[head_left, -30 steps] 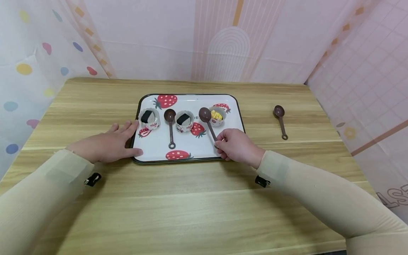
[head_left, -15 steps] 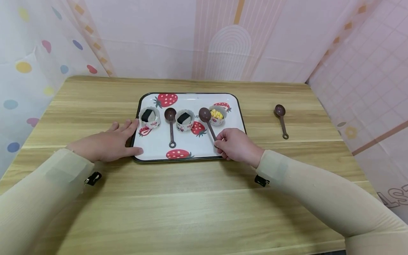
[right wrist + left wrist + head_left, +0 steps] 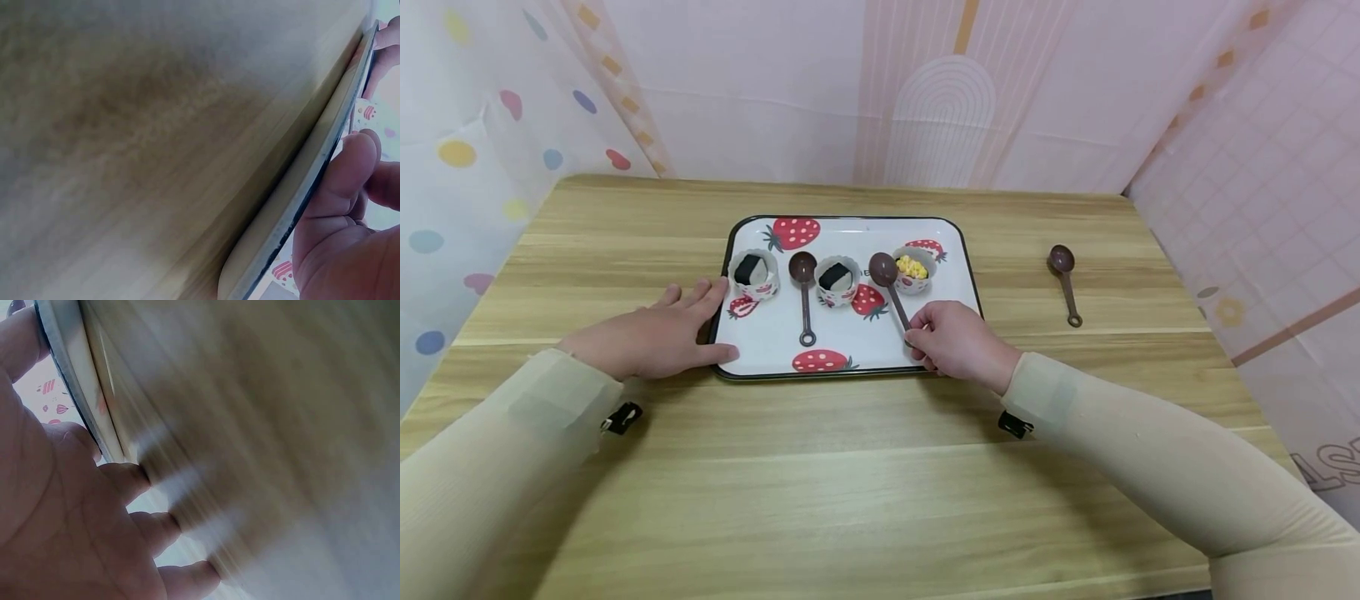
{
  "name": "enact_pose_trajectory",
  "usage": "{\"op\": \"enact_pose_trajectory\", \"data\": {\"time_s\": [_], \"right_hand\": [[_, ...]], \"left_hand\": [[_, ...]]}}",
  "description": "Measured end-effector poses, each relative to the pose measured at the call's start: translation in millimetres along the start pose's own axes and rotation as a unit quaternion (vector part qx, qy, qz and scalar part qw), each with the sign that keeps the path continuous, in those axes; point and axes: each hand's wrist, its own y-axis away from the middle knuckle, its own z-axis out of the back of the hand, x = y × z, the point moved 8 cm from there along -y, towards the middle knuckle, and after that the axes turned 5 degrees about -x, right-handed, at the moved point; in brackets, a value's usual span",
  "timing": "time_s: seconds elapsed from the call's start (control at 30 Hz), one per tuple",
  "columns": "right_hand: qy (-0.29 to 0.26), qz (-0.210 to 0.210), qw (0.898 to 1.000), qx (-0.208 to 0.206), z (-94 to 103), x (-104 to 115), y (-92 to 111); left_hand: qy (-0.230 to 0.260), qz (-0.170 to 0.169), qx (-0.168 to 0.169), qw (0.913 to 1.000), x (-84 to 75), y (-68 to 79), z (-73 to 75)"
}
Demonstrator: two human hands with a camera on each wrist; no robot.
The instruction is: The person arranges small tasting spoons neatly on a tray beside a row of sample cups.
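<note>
My right hand (image 3: 958,343) pinches the handle end of a brown measuring spoon (image 3: 883,269) over the right part of a white strawberry-print tray (image 3: 760,350). The bowl of that spoon overlaps a paper cup of yellow corn-like bits (image 3: 913,268) in the head view. My left hand (image 3: 651,333) rests at the tray's left edge, fingers spread, thumb over the rim; the left wrist view shows its fingertips (image 3: 128,478) down on the table. A second brown spoon (image 3: 806,304) lies on the tray between two paper cups, each holding a rice ball: the left rice ball (image 3: 751,271) and the middle rice ball (image 3: 837,277).
A third brown spoon (image 3: 1063,279) lies on the wooden table (image 3: 850,475) to the right of the tray. Printed curtains (image 3: 737,92) hang behind the table and along both sides.
Both hands, the spoon in my right hand and the things on the tray hold their places. Only the head view has shifted very slightly.
</note>
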Motion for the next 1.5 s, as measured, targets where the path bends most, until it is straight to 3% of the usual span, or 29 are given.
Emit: {"op": "enact_pose_trajectory", "data": {"time_s": [1.5], "right_hand": [[0.005,-0.020,1.000,0.000,-2.1,-0.1,-4.2]], "left_hand": [[0.009,0.000,0.001,1.0000,-0.1,-0.5,-0.2]]}}
